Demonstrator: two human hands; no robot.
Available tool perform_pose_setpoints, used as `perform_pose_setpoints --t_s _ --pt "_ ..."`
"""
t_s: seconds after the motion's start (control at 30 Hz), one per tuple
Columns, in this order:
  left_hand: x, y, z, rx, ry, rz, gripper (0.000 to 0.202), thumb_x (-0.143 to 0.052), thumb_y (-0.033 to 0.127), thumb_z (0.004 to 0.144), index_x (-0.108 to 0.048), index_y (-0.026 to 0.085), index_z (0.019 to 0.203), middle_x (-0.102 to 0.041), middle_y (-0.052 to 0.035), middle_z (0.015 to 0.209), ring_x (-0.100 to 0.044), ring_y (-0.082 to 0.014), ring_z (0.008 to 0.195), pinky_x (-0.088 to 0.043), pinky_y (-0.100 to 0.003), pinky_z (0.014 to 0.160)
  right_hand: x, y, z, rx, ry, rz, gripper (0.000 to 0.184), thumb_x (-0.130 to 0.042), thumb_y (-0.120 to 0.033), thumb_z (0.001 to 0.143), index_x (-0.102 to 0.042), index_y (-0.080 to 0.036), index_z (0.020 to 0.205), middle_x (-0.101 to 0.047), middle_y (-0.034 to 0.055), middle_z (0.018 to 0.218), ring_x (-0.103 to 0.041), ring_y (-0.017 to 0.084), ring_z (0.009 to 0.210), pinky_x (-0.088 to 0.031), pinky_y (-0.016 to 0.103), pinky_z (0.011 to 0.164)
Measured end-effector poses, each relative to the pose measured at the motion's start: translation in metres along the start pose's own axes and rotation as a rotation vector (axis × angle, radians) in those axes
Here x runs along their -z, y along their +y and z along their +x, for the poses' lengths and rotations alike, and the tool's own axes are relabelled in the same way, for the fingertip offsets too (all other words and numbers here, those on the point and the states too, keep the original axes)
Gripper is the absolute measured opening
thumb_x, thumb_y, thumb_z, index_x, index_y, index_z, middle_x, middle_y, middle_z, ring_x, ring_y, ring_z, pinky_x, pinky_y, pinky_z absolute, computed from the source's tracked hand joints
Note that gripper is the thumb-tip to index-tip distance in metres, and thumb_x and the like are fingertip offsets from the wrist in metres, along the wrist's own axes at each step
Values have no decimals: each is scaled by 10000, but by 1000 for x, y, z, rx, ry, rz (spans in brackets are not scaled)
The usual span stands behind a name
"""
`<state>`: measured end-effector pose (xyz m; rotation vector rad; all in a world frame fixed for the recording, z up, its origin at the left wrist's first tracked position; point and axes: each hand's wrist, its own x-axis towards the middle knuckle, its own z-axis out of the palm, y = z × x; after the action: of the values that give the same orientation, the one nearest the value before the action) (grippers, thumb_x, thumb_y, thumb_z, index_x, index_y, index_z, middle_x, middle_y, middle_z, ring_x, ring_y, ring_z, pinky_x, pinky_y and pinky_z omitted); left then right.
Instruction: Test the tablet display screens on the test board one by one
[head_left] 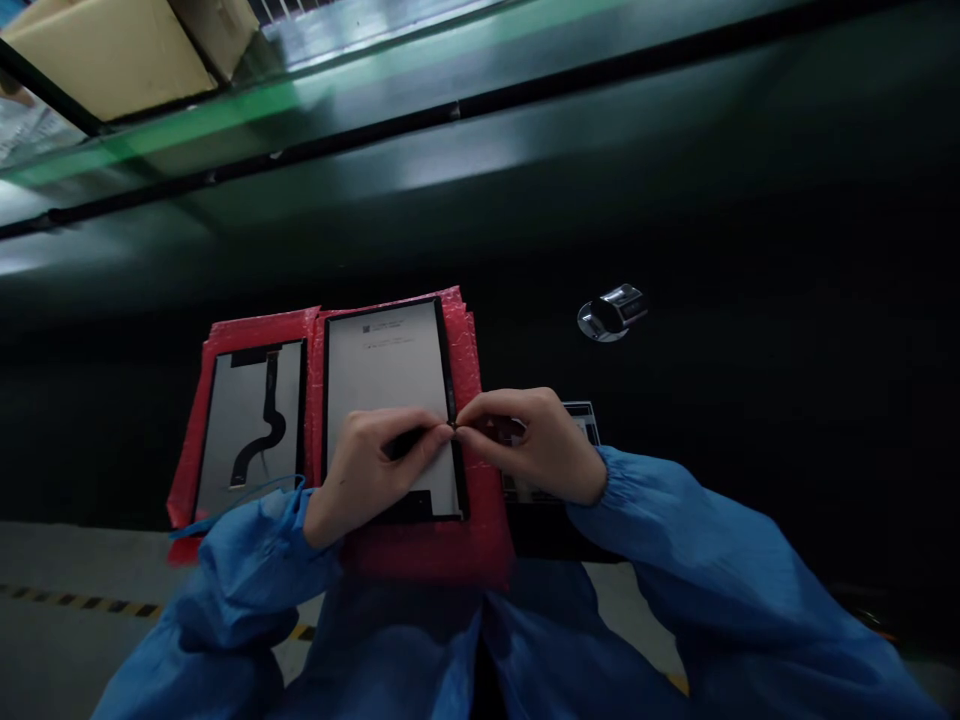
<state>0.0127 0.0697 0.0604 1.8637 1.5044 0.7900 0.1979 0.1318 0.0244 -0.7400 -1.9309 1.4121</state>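
A display panel [386, 370] with a white back and dark edges lies on red bubble-wrap sheets [465, 350] in front of me. Over its right edge my left hand [382, 460] and my right hand [532, 440] meet, thumb and forefinger of each pinched together. Their fingertips touch around a tiny dark piece, too small to name. To the left, a second display panel [225, 420] rests on more red wrap, a black flex cable [271, 425] curving down its back. My left sleeve is close to that panel's lower right corner.
A curled piece of clear film [619, 310] lies on the dark work surface at right. Partly behind my right hand is a flat printed item [581, 415]. Cardboard boxes [112, 55] stand on the shelf at upper left, above a long dark rail [375, 133].
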Motion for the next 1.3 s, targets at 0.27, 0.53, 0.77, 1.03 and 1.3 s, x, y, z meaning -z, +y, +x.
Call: perform_pose_setpoints --t_s 0.27,0.53,0.77,1.03,1.3 --pt "4 -1 3 61 -11 -102 218 -606 309 913 -705 187 761 -653 24 623 -535 -93 520 -403 -204 488 2 0 0 -36 -25 154 152 -624 -264 848 -685 -129 820 -621 -5 668 -442 63 533 -339 196 474" --pt "5 0 4 66 -12 -114 181 -620 263 902 -703 188 760 -651 39 626 -540 -79 535 -406 -186 505 6 -3 2 -50 -66 242 165 -635 -268 852 -684 -114 819 -617 3 685 -456 70 562 -362 206 508" --pt "6 0 4 62 -9 -103 191 -614 264 904 -703 184 754 -597 48 559 -483 -75 480 -372 -196 464 8 -3 1 -79 -115 201 240 -633 -344 880 -676 -111 843 -630 26 721 -480 83 597 -384 214 532" --pt "5 -1 3 57 -62 -109 192 -615 253 913 -691 190 748 -630 55 616 -515 -63 530 -385 -176 499 5 0 1 -61 -83 181 242 -636 -354 874 -684 -121 828 -622 19 712 -478 85 588 -382 217 528" --pt "4 1 5 82 -48 -121 196 -620 244 904 -696 187 732 -565 63 541 -460 -60 479 -357 -180 458 4 3 2 -69 -91 200 279 -660 -391 865 -669 -113 836 -580 2 682 -445 82 572 -350 214 510"
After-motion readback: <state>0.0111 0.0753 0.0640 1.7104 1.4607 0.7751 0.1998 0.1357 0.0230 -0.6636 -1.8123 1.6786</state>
